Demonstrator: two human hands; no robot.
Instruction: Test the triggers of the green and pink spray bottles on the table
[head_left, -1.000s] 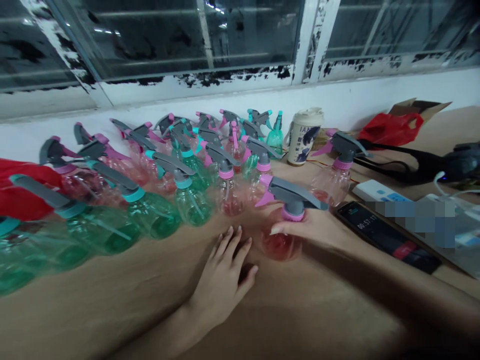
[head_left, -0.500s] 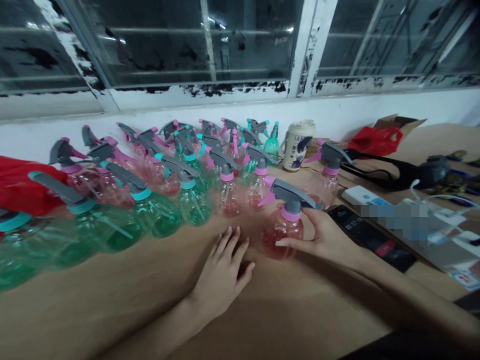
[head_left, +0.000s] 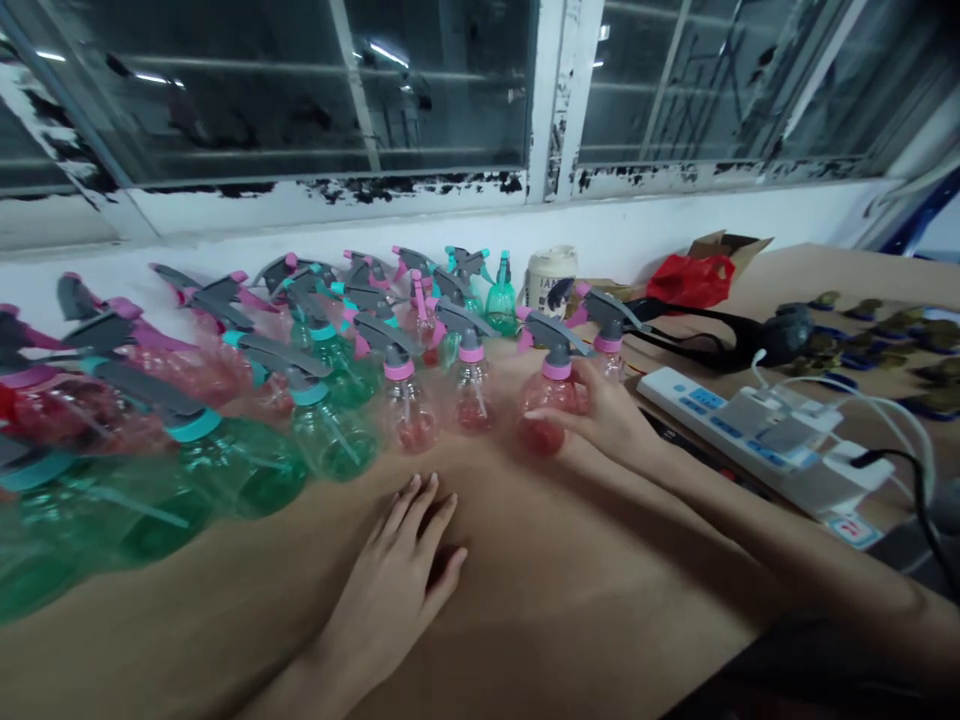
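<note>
My right hand [head_left: 600, 415] is wrapped round the body of a pink spray bottle [head_left: 546, 405] with a grey and pink trigger head. The bottle stands about upright at the right end of the front row. Flat on the table, my left hand [head_left: 401, 570] has its fingers stretched out and touches no bottle. Left of the held bottle are two more pink spray bottles [head_left: 474, 395] and a green spray bottle [head_left: 330, 430] with a turquoise collar. Another pink spray bottle [head_left: 607, 345] stands behind my right hand, partly hidden by it.
Several pink and green bottles crowd the table [head_left: 540, 620] to the left and back. A cup [head_left: 551, 280] stands by the wall. At right lie a power strip [head_left: 720, 420] with plugs and cables, a black strap [head_left: 697, 335], a red bag [head_left: 690, 280] and a cardboard box [head_left: 731, 250].
My right hand has moved the pink spray bottle away from me, up to the row of bottles. My left hand still lies flat. The view has turned to the right.
</note>
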